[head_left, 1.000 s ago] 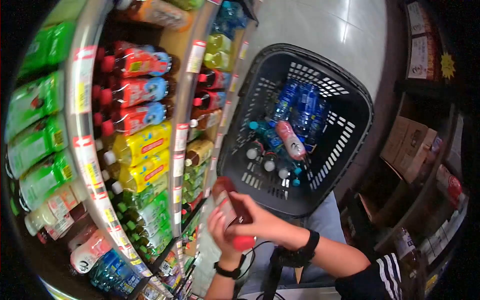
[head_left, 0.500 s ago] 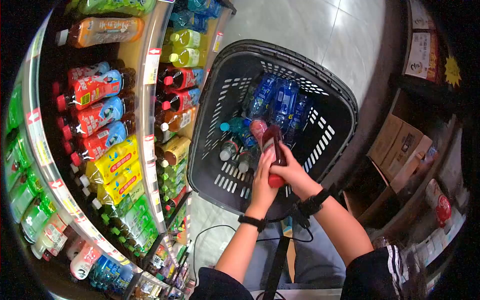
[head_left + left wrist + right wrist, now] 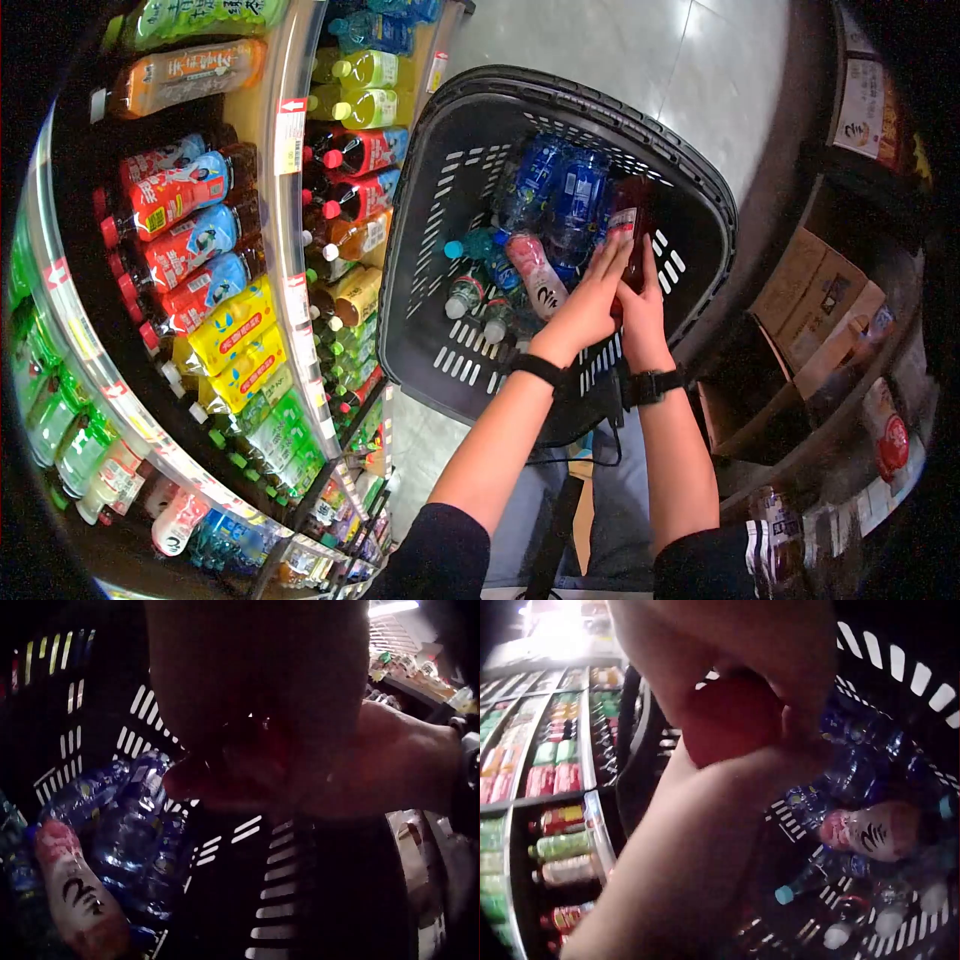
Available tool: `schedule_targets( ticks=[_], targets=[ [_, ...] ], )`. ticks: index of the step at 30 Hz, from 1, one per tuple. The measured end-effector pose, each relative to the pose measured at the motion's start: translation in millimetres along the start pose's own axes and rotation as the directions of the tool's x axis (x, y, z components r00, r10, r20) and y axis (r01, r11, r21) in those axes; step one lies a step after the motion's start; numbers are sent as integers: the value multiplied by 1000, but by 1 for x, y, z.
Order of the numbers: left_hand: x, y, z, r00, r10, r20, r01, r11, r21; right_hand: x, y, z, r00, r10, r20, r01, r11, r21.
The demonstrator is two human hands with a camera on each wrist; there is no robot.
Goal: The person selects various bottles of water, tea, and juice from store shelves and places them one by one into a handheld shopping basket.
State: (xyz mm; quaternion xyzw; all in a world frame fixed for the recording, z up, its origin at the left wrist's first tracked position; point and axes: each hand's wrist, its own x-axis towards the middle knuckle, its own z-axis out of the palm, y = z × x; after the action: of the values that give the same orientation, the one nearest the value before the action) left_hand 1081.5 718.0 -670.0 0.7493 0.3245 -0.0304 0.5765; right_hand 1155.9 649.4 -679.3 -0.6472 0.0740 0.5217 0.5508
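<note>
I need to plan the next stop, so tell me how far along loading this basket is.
Done: blue bottles and a pink-labelled bottle lie in the basket. In progress: the left hand and right hand hold a dark red bottle inside it. Left: release that one; the shelf offers more, but the number wanted isn't visible.

**Basket (image 3: 425,340) between shelving (image 3: 290,200) and carton (image 3: 820,300), head view.**

Left: rows of shelf bottles (image 3: 185,235) on the shelving. Centre: the basket, with far bottles (image 3: 575,195) at its far side, near bottles (image 3: 480,305) nearer the person, and a middle bottle (image 3: 537,275) between these groups. The held bottle (image 3: 630,215), in both hands, lies right of the far bottles. Right: the carton. Beyond the basket: floor (image 3: 620,60).
</note>
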Motion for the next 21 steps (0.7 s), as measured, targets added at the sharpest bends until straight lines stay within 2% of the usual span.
schedule_targets(
  ticks=[2, 4, 5, 7, 8, 9, 10, 11, 12, 13, 14, 15, 16, 17, 18, 19, 20, 21],
  targets=[
    [8, -27, 17, 999, -21, 25, 22, 999, -36, 19, 27, -3, 991, -104, -82, 85, 975, -205],
    [6, -48, 29, 994, -93, 51, 98, 990, -104, 37, 55, -5, 963, -240, -119, 160, 870, -466],
    [3, -54, 33, 986, -152, 70, 161, 975, -151, 39, 59, -5, 973, -194, -127, 111, 870, -481],
    [-5, -54, 31, 952, -281, 121, 299, 937, -179, 35, 69, -5, 962, -267, -63, 174, 772, -611],
    [-12, -65, 40, 974, -219, 61, 227, 940, -255, 33, 74, -5, 953, -303, -24, 210, 715, -667],
    [-20, -74, 50, 965, -246, 92, 262, 928, -266, 31, 76, -7, 963, -270, -9, 193, 712, -675],
    [-28, -78, 56, 954, -278, 115, 299, 916, -268, 37, 96, -15, 918, -391, 61, 321, 646, -692],
    [-35, -78, 58, 949, -262, 176, 302, 916, -264, 29, 102, -15, 930, -367, 12, 294, 724, -624],
    [-42, -80, 60, 939, -255, 230, 311, 916, -252, 38, 138, -38, 993, -40, -112, -30, 823, -567],
    [-50, -77, 67, 952, -230, 202, 297, 853, -430, 36, 144, -44, 997, 47, -64, -75, 819, -568],
    [-60, -99, 100, 968, -242, 73, 245, 826, -508, 34, 144, -48, 991, 131, -12, -114, 809, -576],
    [-65, -85, 93, 952, -303, 46, 273, 769, -578, 36, 157, -55, 986, 161, -48, -160, 812, -561],
    [-68, -80, 97, 941, -339, 1, 263, 730, -631, 46, 187, -73, 1000, -4, 26, 21, 725, -689],
    [-73, -102, 120, 949, -295, -111, 198, 834, -515, 39, 175, -65, 996, 79, 43, -44, 850, -525],
    [-79, -94, 111, 936, -318, -148, 195, 822, -535, 41, 172, -66, 976, 171, 133, -74, 842, -535],
    [-86, -73, 84, 904, -417, -93, 314, 797, -517, 31, 156, -54, 964, 198, 178, -116, 913, -391],
    [-92, -69, 76, 893, -425, -145, 293, 796, -530, 20, 153, -40, 981, 174, 86, -149, 960, -238],
    [-99, -69, 66, 882, -436, -180, 259, 767, -587, 23, 170, -44, 986, 132, 103, -100, 958, -270]
  ],
)
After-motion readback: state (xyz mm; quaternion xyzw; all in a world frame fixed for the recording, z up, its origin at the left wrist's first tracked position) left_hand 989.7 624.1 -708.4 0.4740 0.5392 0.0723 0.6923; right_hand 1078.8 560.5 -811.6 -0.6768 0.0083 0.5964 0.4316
